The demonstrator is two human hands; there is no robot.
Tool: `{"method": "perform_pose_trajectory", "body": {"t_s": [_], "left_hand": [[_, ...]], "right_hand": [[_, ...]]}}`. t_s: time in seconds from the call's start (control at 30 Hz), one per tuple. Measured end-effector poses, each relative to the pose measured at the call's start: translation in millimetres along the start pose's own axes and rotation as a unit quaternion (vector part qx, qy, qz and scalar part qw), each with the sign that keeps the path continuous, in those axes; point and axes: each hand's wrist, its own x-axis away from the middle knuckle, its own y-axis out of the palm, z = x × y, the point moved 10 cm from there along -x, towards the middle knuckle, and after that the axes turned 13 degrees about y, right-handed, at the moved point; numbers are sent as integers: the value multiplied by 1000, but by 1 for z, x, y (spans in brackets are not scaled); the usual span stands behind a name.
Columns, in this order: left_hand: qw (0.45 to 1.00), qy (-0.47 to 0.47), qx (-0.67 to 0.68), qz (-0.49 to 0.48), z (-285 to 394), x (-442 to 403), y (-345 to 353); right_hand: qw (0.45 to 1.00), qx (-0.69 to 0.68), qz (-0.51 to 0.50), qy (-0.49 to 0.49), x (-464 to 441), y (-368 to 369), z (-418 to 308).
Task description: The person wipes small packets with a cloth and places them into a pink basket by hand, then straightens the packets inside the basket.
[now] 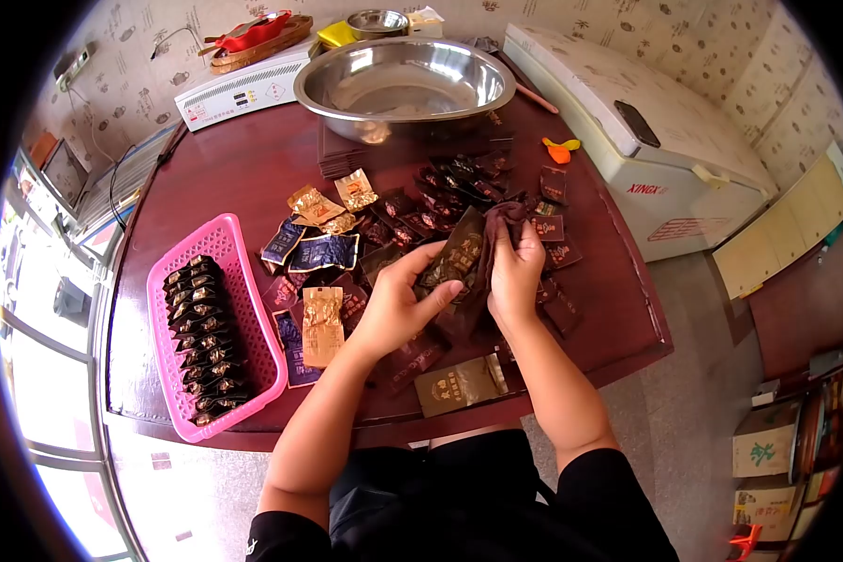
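Observation:
My left hand [393,302] is closed on a dark sachet with gold print [463,251], held tilted above the table. A dark brown cloth [504,215] is bunched in my right hand [517,273], its folds hanging against the sachet's right side. Below and beyond both hands lies a loose pile of dark sachets [398,211]. Gold sachets [323,326] and blue ones [325,252] lie left of the pile. A flat olive-gold packet [461,384] rests near the front edge. What my hands cover underneath is hidden.
A pink basket [270,365] with a row of dark sachets [201,337] stands at the left. Behind the pile, a large steel basin [314,98] sits on stacked dark flat pieces. A white sealing machine [244,94] is back left; a chest freezer [665,178] with a phone [637,124] flanks the right.

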Motion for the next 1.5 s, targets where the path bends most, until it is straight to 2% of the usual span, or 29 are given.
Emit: {"method": "perform_pose_trajectory", "body": {"t_s": [0.03, 0.1, 0.13, 0.17, 0.23, 0.27, 0.3, 0.33, 0.37, 0.43, 0.5, 0.57, 0.6, 0.63, 0.7, 0.73, 0.77, 0.8, 0.83, 0.87, 0.9, 0.93, 0.97, 1.03, 1.1, 1.2, 1.33, 1.37, 1.5], "left_hand": [[1000, 0, 0, 2, -3, 0, -1], [998, 13, 11, 67, -7, 1, -19], [990, -5, 61, 124, -10, 2, -26], [990, 13, 6, 138, -8, 1, -32], [987, 40, -99, 123, 0, 2, -35], [986, 61, -122, 91, -7, 4, -35], [985, 80, -145, 56, -6, 4, -33], [966, 174, -172, 85, 12, 4, -31], [966, 174, -173, 84, 11, 3, -32], [949, 223, -225, 13, 22, 1, -14], [960, 182, -212, 1, 16, 3, -11], [947, 164, -263, -84, 6, 5, 3], [958, 188, -199, -82, 25, 4, 14], [959, 187, -198, -84, 32, 4, 12], [961, 73, -191, -187, 11, 9, 21], [967, 128, -152, -162, 21, 9, 19], [967, 127, -152, -162, 21, 9, 17], [989, 78, -38, -117, 18, 5, 8], [994, 29, 76, -69, 15, 3, 1], [973, -69, 219, -2, 9, 7, -4], [961, 1, 271, 47, 3, 1, -16], [953, 11, 294, 79, -1, -2, -23], [942, 22, 316, 113, -1, -4, -30], [913, -19, 377, 153, -9, 1, -30], [898, -30, 403, 174, -14, 2, -32], [895, -10, 386, 222, -11, 3, -42], [926, 12, 336, 171, -18, -3, -36], [954, 27, 258, 150, -18, -3, -36], [968, -14, 231, 100, -16, 0, -19]], "right_hand": [[1000, 11, 12, -3, -1, -5, 0], [1000, 20, -4, 3, -4, -17, 5], [999, 34, -15, -10, 1, -13, -2], [998, 49, -25, -24, 5, -8, -9], [959, 25, -278, -55, 35, 55, -26], [879, 315, -266, -238, 54, 77, -42], [693, 564, -219, -393, 73, 97, -36], [718, 547, -215, -372, 67, 93, -25], [719, 547, -214, -372, 66, 92, -25], [827, 434, -230, -273, 47, 81, -29], [841, 397, -206, -304, 50, 79, -36], [905, 354, -169, -162, 28, 57, -15], [929, 333, -128, -100, 22, 49, -16], [952, 289, -103, -22, 12, 32, -1], [979, 202, -32, -8, 0, 11, 0], [982, 187, 1, -8, -4, 4, -4], [984, 172, 35, -7, -8, -5, -9], [995, 64, 70, 30, -20, -28, 11], [998, 28, 44, 25, -24, -34, 3], [996, 55, 64, -14, -25, -40, -10], [992, 81, 83, -52, -23, -41, -21], [973, 165, 92, -135, -13, -28, -43], [967, 204, 56, -139, -2, -12, -49], [936, 262, -40, -231, 26, 31, -61], [880, 335, -167, -292, 59, 72, -63], [859, 356, -204, -306, 72, 83, -55], [859, 369, -168, -312, 69, 76, -57], [860, 370, -165, -311, 67, 75, -57], [877, 350, -104, -312, 56, 64, -64]]}}
